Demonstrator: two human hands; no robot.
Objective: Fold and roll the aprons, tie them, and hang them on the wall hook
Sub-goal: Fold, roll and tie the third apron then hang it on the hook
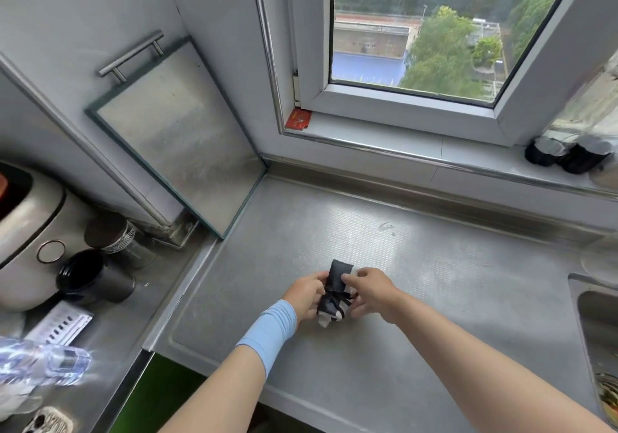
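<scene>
A small rolled apron bundle (337, 278), dark with white parts at its near end, lies on the steel counter (434, 265). Dark ties cross around its middle. My left hand (306, 293) grips the bundle from the left side, a light blue band on its wrist. My right hand (368, 290) holds it from the right, thumb and fingers pinching at the ties. No wall hook is in view.
A sink (598, 325) sits at the right edge. Left of the counter stand a rice cooker (26, 232), dark cups (90, 278), a jar (113, 235) and a plastic bottle (43, 365). A glass board (180, 138) leans on the wall. Dark jars (565, 155) stand on the windowsill.
</scene>
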